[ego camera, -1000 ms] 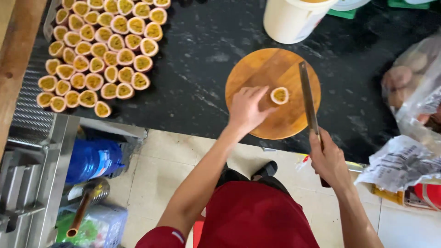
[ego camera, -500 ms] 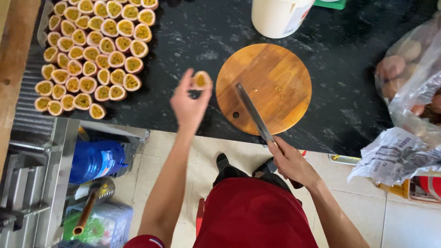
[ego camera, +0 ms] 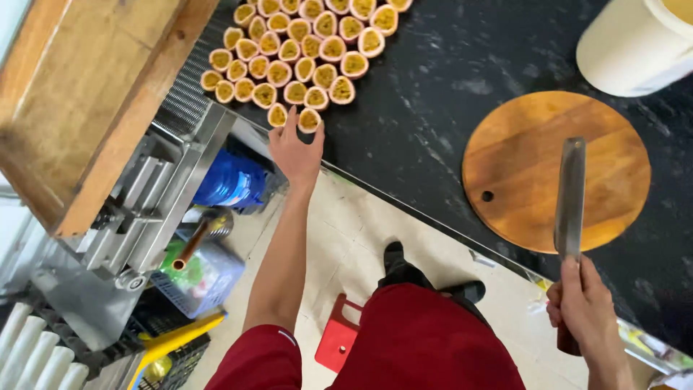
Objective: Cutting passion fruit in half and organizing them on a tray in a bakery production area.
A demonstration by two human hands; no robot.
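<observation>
**Fruit half set at the row's edge**

Fruit half [ego camera: 310, 119], cut side up, is placed at the near end of the halved-fruit cluster [ego camera: 303, 50] on the dark table [ego camera: 433, 108]. It is judged light, with a stiff shell and wet, spillable pulp, best pinched by the rim. The left hand [ego camera: 294, 152] is loosely closed around it. The right hand [ego camera: 588, 310] is clenched on a cleaver [ego camera: 569, 195] held over the round wooden board [ego camera: 534, 166].
</observation>
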